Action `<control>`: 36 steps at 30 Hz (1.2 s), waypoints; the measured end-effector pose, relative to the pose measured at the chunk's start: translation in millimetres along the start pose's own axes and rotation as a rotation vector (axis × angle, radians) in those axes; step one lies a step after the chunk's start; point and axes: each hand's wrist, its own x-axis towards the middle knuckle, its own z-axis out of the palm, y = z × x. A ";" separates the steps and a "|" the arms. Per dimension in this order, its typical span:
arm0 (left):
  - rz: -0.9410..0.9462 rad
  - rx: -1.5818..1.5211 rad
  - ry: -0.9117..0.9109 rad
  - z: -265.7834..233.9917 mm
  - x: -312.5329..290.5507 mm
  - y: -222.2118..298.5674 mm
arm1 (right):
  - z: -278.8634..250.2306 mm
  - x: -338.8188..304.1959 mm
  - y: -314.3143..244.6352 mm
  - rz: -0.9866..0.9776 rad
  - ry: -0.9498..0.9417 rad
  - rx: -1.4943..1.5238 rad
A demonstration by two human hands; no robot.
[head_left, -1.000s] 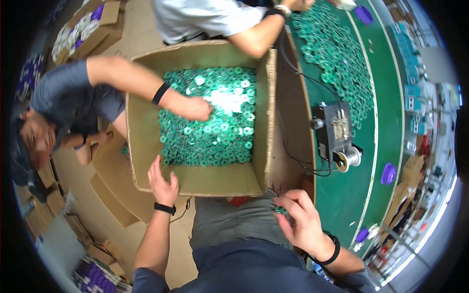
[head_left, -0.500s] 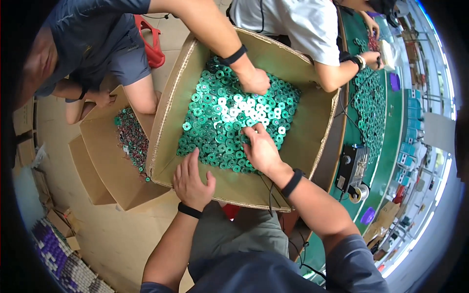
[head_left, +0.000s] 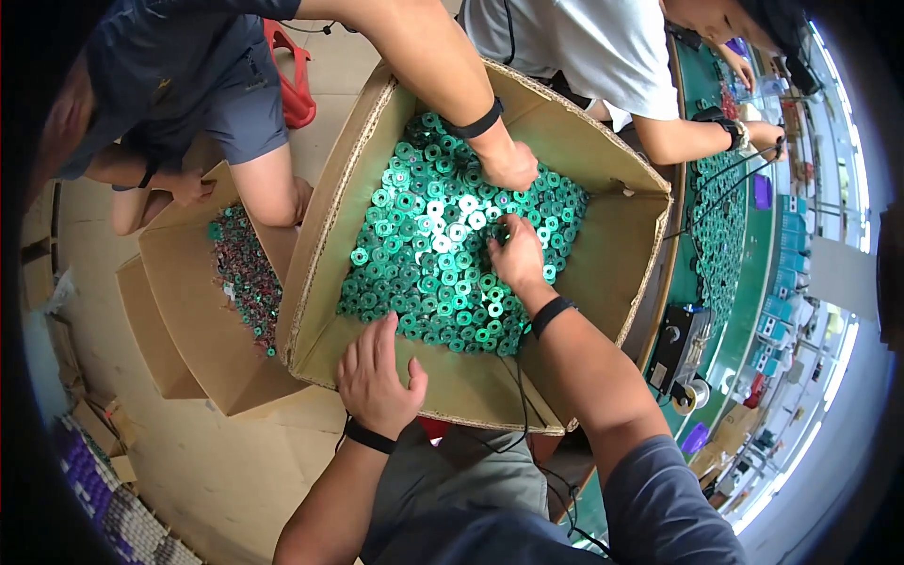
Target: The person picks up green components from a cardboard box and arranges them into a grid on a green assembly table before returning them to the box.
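Note:
A large cardboard box [head_left: 325, 221] stands in front of me, its bottom covered with small green ring-shaped circuit boards [head_left: 428, 273]. My left hand [head_left: 379, 377] lies at the near left rim, fingers stretched and thumb apart, holding nothing. My right hand [head_left: 516, 256] reaches into the box with fingers curled down at the boards. Its fingertips are partly hidden, and whatever they pinch is too small to make out. Just beyond it, a co-worker's closed hand [head_left: 510, 168] is also down among the boards.
To the left, another cardboard box [head_left: 188, 282] holds mixed red and green parts, with a co-worker's other hand at its edge. A red plastic stool [head_left: 297, 85] stands behind. On the right, a green workbench [head_left: 744, 273] carries more boards, a black device [head_left: 680, 344] and a wire spool [head_left: 694, 395].
My right hand has moved farther into the box and slightly right. The co-worker's hand has shifted a little right. My left hand stays near the rim. The person in white has leaned into view.

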 end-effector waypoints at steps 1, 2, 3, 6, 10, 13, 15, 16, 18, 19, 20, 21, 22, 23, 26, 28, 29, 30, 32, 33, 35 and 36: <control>0.002 -0.002 -0.001 1.1 0.2 0.2 | 0.3 3.6 1.7 0.000 0.002 -0.003; 0.006 -0.004 -0.002 1.9 0.3 0.6 | 0.1 7.4 3.6 -0.005 0.020 -0.003; 0.008 -0.008 -0.001 2.0 -0.2 1.0 | -0.8 11.5 5.9 -0.010 0.038 -0.003; -0.010 0.017 -0.017 3.6 -2.5 1.4 | -3.9 23.8 8.9 0.050 0.070 0.032; -0.023 0.034 -0.023 2.0 -2.4 0.3 | -16.3 39.0 45.3 0.128 0.203 -0.005; -0.012 0.042 -0.014 2.3 -0.9 0.7 | -34.7 56.7 75.0 0.186 0.260 -0.058; -0.010 0.048 -0.020 3.9 -1.7 -1.1 | -41.9 72.5 85.6 0.230 0.266 -0.070; -0.017 0.066 -0.039 2.7 -1.6 -1.3 | -43.9 81.1 87.7 0.229 0.268 -0.065; -0.014 0.085 -0.035 2.1 -1.5 0.2 | -46.4 96.6 90.8 0.277 0.266 -0.117; -0.012 0.102 -0.034 1.6 -1.5 -0.3 | -44.9 101.8 92.2 0.276 0.267 -0.108; -0.010 0.110 -0.031 1.2 -1.2 -0.5 | -43.3 106.4 93.4 0.260 0.286 -0.125; -0.021 0.103 -0.040 1.0 -0.7 -0.2 | -41.9 110.4 94.5 0.244 0.307 -0.142; -0.032 0.094 -0.051 0.6 -0.9 -0.4 | -39.4 112.0 95.6 0.233 0.285 -0.144; -0.029 0.098 -0.051 0.7 -0.4 -0.5 | -37.4 112.7 96.8 0.234 0.287 -0.139; -0.014 0.073 -0.034 1.9 -0.4 0.0 | -40.5 106.0 92.7 0.232 0.261 -0.137; -0.024 0.046 -0.059 5.3 -0.1 2.7 | -53.1 96.7 88.4 0.254 0.303 -0.139; -0.008 0.027 -0.067 7.7 -0.2 5.6 | -61.4 87.2 87.0 0.231 0.356 -0.135; -0.002 0.041 -0.053 11.1 1.5 7.1 | -70.3 70.4 87.4 0.117 0.416 -0.027; -0.023 0.011 -0.089 7.4 0.2 6.0 | -85.1 20.5 63.8 -0.056 0.473 0.150; -0.054 0.023 -0.095 4.5 -1.9 1.9 | -98.8 -15.2 38.6 -0.073 0.386 0.256; -0.064 0.022 -0.085 0.8 -6.5 -2.1 | -152.6 -97.6 -1.1 -0.122 0.264 0.426; -0.053 0.021 -0.063 -0.7 -7.0 -4.3 | -187.8 -140.1 -21.8 -0.013 0.130 0.669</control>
